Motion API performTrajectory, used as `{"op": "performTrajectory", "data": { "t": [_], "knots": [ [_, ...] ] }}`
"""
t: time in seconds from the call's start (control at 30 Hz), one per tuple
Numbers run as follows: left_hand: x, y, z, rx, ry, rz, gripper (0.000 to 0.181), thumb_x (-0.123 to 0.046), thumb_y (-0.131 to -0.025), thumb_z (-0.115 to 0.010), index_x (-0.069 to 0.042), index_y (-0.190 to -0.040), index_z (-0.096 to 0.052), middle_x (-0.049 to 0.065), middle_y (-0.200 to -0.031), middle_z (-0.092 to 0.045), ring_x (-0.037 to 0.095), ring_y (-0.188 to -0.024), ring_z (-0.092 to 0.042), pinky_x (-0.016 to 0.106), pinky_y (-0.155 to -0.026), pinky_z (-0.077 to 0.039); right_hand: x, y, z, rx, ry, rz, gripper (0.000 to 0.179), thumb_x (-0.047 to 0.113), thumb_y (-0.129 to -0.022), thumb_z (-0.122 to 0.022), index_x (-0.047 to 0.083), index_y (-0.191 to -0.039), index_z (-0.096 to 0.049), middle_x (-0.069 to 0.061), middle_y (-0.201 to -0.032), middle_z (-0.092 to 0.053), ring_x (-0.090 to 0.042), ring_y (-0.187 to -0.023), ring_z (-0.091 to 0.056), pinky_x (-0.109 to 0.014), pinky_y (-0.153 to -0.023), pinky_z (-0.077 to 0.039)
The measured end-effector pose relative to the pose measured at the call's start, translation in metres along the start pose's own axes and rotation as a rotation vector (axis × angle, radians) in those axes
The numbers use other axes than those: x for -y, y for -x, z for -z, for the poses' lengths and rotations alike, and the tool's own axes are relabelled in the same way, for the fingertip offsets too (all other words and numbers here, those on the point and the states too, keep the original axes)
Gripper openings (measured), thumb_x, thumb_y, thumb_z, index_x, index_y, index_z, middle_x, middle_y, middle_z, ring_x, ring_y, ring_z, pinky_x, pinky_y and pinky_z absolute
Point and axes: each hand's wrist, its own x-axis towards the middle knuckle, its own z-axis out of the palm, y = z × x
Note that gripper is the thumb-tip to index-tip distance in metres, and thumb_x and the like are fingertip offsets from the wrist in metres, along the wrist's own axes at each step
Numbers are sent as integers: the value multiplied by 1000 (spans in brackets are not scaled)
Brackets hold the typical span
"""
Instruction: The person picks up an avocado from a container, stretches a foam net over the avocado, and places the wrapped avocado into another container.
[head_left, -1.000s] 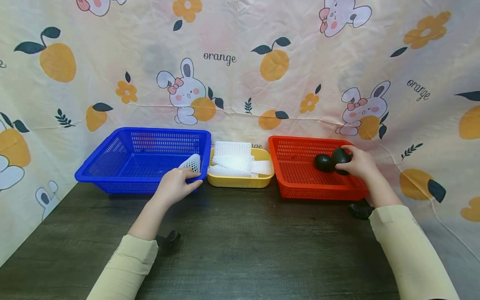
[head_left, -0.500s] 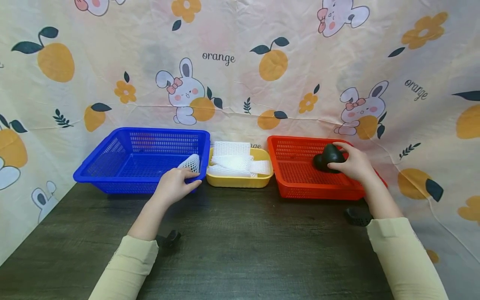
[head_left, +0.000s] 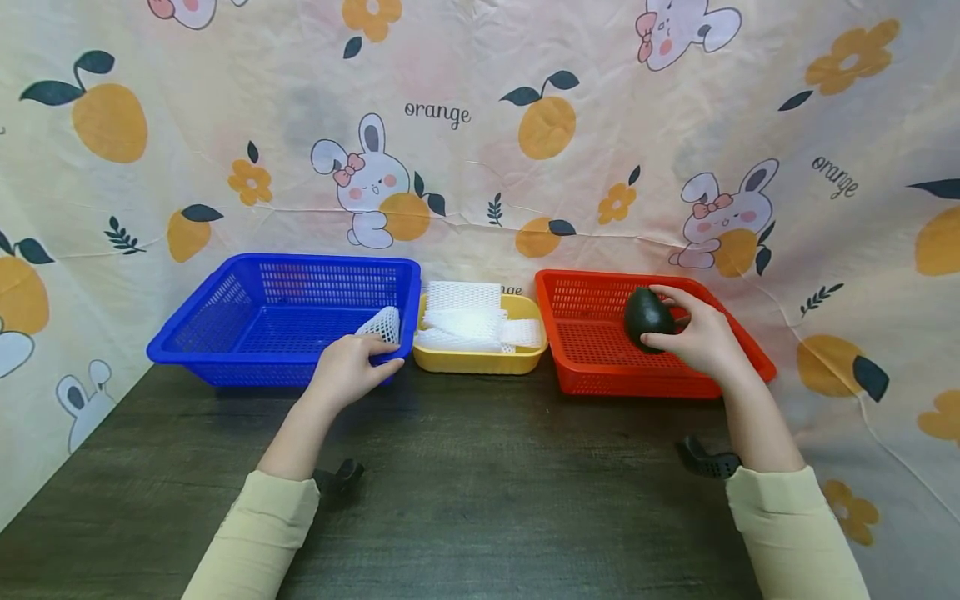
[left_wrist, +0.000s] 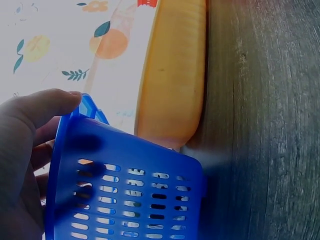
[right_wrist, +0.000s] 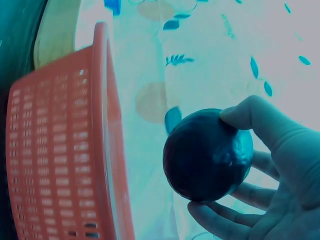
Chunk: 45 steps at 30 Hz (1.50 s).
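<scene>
From here, right grip [head_left: 699, 332] is hugging the avocado [head_left: 647, 320] over the red basket [head_left: 637, 382] near the bench [head_left: 480, 483]'s far right corner, left grip [head_left: 349, 372] pinching the blue basket [head_left: 255, 375] by its rim, probably steadying it.

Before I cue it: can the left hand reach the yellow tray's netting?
Probably yes: the left hand must first release the blue basket, but nothing covers the netting in the nearby yellow tray.
</scene>
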Motion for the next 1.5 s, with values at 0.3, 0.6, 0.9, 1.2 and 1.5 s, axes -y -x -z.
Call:
{"op": "performTrajectory", "data": {
  "t": [0.3,0.6,0.9,1.2,1.5],
  "knots": [
    [1,0,-1,-21,0,-12,31,-29,-85,-72,-9,-109,-74,10,-102,-70,31,-92,-63,50,-79,-49,19,14,-12,13,-62,49,71,21,-81,-77,18,-144,-44,-21,-131,-48,-39,-101,-49,-44,-67,-52],
    [2,0,-2,-28,-1,-10,31,-29,-85,-73,-9,-109,-74,9,-100,-70,30,-88,-63,49,-76,-49,33,25,-31,25,-85,125,70,14,-78,-79,18,-141,-48,-19,-127,-53,-37,-100,-53,-51,-73,-51],
    [2,0,-2,-31,-3,-9,31,-29,-85,-72,-9,-109,-74,7,-95,-70,27,-82,-61,46,-72,-49,42,34,-49,61,-112,146,69,15,-77,-79,18,-139,-50,-15,-126,-56,-34,-103,-54,-51,-77,-49],
    [1,1,-4,-33,-9,-15,31,-30,-85,-72,-10,-108,-75,5,-90,-68,23,-76,-59,44,-68,-48,47,41,-60,77,-143,140,70,14,-76,-79,21,-139,-50,-11,-125,-56,-32,-102,-55,-50,-78,-49],
    [2,2,-5,-41,-18,-16,31,-31,-85,-72,-10,-108,-75,4,-87,-67,23,-74,-59,43,-66,-48,55,44,-68,98,-164,184,70,11,-75,-79,22,-138,-51,-7,-125,-56,-30,-100,-55,-39,-69,-52]
  ]
}}
